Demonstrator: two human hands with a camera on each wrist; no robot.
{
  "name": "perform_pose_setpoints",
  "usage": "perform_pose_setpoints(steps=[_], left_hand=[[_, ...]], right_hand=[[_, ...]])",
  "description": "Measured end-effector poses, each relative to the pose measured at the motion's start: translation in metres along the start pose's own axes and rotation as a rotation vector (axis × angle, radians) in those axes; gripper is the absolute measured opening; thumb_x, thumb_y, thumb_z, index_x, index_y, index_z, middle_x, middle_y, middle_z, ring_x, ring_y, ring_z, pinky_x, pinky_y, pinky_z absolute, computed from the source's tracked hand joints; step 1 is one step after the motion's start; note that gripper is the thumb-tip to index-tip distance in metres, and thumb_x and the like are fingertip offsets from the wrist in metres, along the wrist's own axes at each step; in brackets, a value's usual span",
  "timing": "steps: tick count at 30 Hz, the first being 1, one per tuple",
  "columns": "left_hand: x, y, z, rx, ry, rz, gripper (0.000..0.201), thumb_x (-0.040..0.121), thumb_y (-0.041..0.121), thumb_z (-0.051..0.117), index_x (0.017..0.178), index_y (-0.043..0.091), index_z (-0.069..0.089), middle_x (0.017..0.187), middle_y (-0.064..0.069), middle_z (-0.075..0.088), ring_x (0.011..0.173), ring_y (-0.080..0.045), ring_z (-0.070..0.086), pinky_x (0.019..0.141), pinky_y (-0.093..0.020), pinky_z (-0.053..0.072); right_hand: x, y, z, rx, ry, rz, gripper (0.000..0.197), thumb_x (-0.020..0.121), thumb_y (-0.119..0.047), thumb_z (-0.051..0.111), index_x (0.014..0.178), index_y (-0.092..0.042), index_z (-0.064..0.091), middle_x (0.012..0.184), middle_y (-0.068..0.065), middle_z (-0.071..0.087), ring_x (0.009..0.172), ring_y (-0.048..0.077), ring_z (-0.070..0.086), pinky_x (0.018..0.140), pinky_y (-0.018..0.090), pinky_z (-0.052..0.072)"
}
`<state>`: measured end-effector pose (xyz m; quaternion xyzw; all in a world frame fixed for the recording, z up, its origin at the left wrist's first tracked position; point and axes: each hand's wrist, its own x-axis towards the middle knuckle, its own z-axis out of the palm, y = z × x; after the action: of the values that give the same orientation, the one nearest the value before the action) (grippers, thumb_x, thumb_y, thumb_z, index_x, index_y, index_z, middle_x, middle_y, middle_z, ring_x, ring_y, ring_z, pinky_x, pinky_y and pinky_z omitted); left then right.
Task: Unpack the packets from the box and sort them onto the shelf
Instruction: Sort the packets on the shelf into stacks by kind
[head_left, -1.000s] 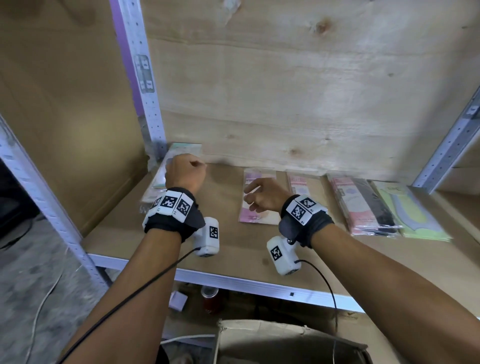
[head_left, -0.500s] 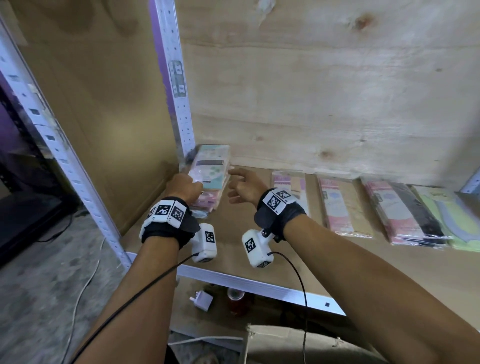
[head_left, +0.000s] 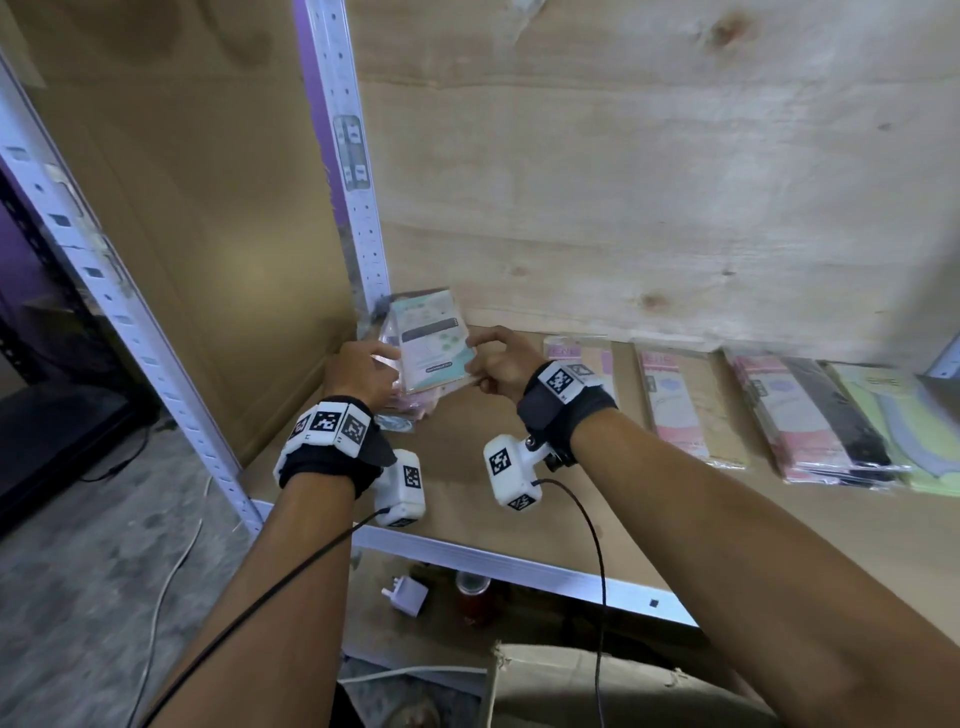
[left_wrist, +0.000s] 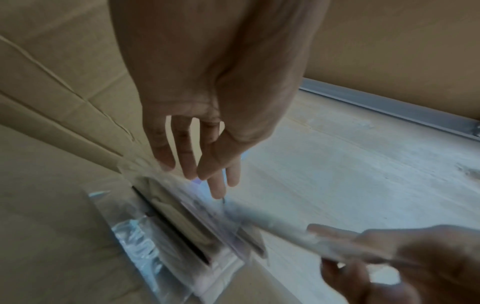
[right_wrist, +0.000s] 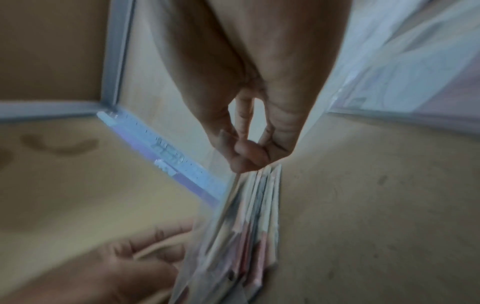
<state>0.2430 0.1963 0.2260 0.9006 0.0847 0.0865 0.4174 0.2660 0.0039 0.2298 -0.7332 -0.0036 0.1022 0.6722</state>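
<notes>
Head view: a stack of packets (head_left: 415, 379) is seen in the back left corner of the shelf (head_left: 467, 467), its mint-green top packet (head_left: 434, 343) pinched at the right edge by the right hand (head_left: 501, 361), with the left hand (head_left: 358, 371) laid against the stack's left side. Left wrist view: the left hand (left_wrist: 207, 123) is shown with fingers straight and slightly spread, tips at the blurred packets (left_wrist: 182, 236). Right wrist view: the right hand's (right_wrist: 249, 127) fingertips (right_wrist: 246, 158) are recorded pressed together on the stack's (right_wrist: 249, 216) upper edge.
</notes>
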Motion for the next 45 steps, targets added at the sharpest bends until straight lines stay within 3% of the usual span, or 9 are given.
perform_pose_setpoints(steps=[4,8,13,20,25,31,37,40,45], left_hand=[[-0.003,0.002,0.008,0.186,0.033,0.151,0.061,0.076,-0.006,0.067,0.130,0.023,0.062,0.121,-0.015,0.065,0.113,-0.036,0.060,0.100,-0.042,0.047],[-0.006,0.016,0.017,0.351,0.114,0.258,0.059,0.078,0.025,0.078,0.133,0.036,0.060,0.137,-0.011,0.050,0.128,-0.031,0.040,0.103,-0.035,0.023],[-0.019,0.041,0.021,0.239,0.237,0.476,0.018,0.080,0.038,0.077,0.095,0.027,0.075,0.112,-0.007,0.063,0.114,-0.029,0.046,0.096,-0.034,0.027],[-0.047,0.076,0.036,-0.044,0.179,0.638,0.009,0.087,0.028,0.072,0.090,0.020,0.072,0.095,0.000,0.070,0.097,-0.025,0.061,0.086,-0.040,0.049],[-0.055,0.087,0.062,-0.328,-0.057,0.509,0.006,0.090,0.023,0.071,0.089,0.016,0.071,0.083,0.002,0.072,0.069,-0.011,0.061,0.064,-0.026,0.051],[-0.050,0.089,0.094,-0.519,-0.144,0.281,0.011,0.092,0.020,0.069,0.082,0.017,0.072,0.056,0.009,0.064,0.050,-0.008,0.053,0.048,-0.018,0.046],[-0.048,0.092,0.111,-0.617,-0.325,0.071,0.024,0.092,0.035,0.069,0.108,0.017,0.072,0.101,-0.005,0.078,0.088,-0.021,0.074,0.074,-0.029,0.058],[-0.047,0.096,0.106,-0.557,-0.558,0.099,0.040,0.090,0.026,0.072,0.128,0.025,0.064,0.112,0.002,0.076,0.100,-0.017,0.074,0.072,-0.021,0.058],[-0.041,0.092,0.108,-0.386,-0.720,0.070,0.063,0.087,0.001,0.070,0.143,0.024,0.050,0.122,-0.010,0.071,0.111,-0.026,0.069,0.094,-0.039,0.056]], right_hand=[[-0.020,-0.016,-0.026,0.239,-0.003,0.047,0.024,0.092,0.011,0.046,0.104,-0.005,0.059,0.079,0.012,0.054,0.051,0.015,0.046,0.042,0.019,0.039],[-0.045,-0.034,-0.051,0.369,-0.044,0.057,0.018,0.096,0.001,0.044,0.103,-0.002,0.060,0.074,0.012,0.054,0.059,0.015,0.050,0.046,0.015,0.041],[-0.072,-0.046,-0.083,0.487,-0.051,0.047,0.012,0.095,-0.009,0.051,0.100,-0.004,0.062,0.068,0.008,0.064,0.055,0.013,0.060,0.050,0.017,0.045],[-0.092,-0.034,-0.133,0.558,-0.035,-0.007,0.037,0.100,-0.045,0.044,0.092,-0.014,0.062,0.078,0.006,0.068,0.063,0.020,0.061,0.059,0.028,0.041],[-0.107,-0.012,-0.153,0.432,0.018,0.000,0.006,0.094,-0.020,0.057,0.089,-0.017,0.061,0.064,-0.003,0.040,0.055,0.012,0.034,0.054,0.023,0.033],[-0.116,0.018,-0.158,-0.018,-0.045,0.027,0.031,0.085,-0.005,0.070,0.115,-0.011,0.063,0.095,0.004,0.065,0.069,0.012,0.053,0.056,0.023,0.044],[-0.105,0.028,-0.164,0.038,0.029,0.053,0.046,0.079,0.012,0.071,0.122,0.002,0.055,0.091,0.013,0.066,0.081,0.026,0.061,0.062,0.031,0.051],[-0.096,0.031,-0.167,0.090,0.108,0.061,0.047,0.077,0.015,0.071,0.120,0.003,0.055,0.084,0.010,0.065,0.062,0.016,0.063,0.053,0.027,0.052],[-0.085,0.036,-0.170,0.011,0.219,0.077,0.045,0.071,0.010,0.079,0.108,-0.001,0.057,0.087,0.013,0.068,0.063,0.022,0.065,0.052,0.030,0.056]])
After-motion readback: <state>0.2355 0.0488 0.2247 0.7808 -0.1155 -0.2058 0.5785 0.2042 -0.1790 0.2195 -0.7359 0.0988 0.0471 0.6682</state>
